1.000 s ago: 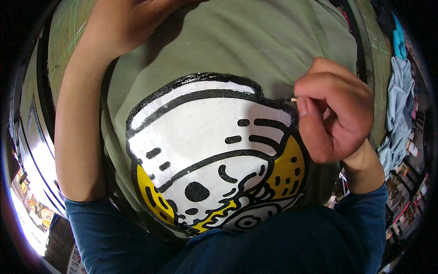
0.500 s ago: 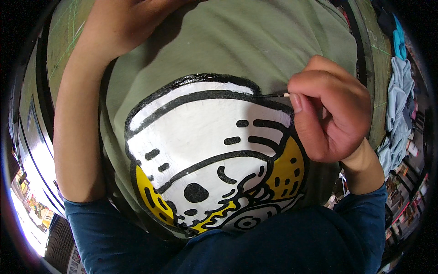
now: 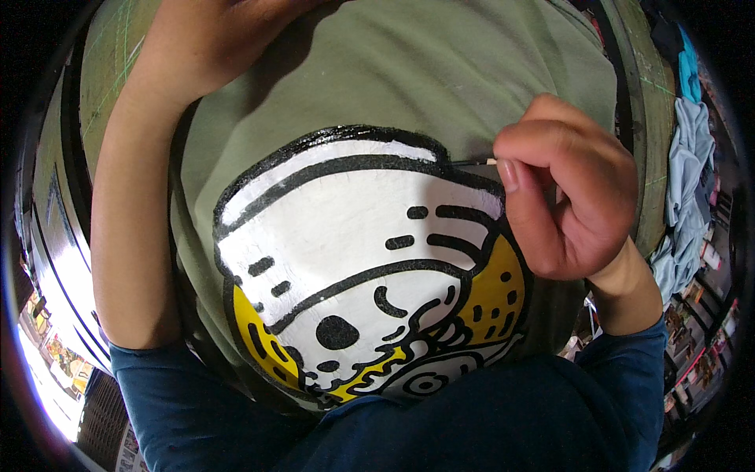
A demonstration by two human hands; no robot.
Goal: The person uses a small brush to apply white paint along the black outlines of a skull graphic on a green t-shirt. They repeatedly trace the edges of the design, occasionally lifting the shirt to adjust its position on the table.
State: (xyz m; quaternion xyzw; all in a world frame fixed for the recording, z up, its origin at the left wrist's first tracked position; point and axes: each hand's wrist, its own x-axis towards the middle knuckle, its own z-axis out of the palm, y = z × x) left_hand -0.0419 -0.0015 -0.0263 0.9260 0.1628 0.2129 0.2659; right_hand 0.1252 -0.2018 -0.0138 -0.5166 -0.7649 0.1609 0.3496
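A thin paintbrush (image 3: 475,164) is pinched between the thumb and forefinger of my right hand (image 3: 568,189). Its fine dark tip points left and touches the end of a black outline, which looks wet and glossy along the top. That outline edges a white, black and yellow cartoon picture (image 3: 338,212) on an olive-green garment (image 3: 377,71). My right palm faces the picture's right side, and most of the brush handle is hidden in it. Over the garment's upper left, my left hand (image 3: 228,39) is cut off by the top edge, with its fingertips out of sight.
A green board with light lines (image 3: 110,47) shows beyond the garment's left side. Light blue cloth (image 3: 688,165) hangs at the right, with cluttered items below it. Bright light comes from the lower left. My dark blue shirt (image 3: 440,425) covers the picture's lower edge.
My right hand has shifted very slightly left with the brush, and a little less of the brush shows. My left arm has barely moved.
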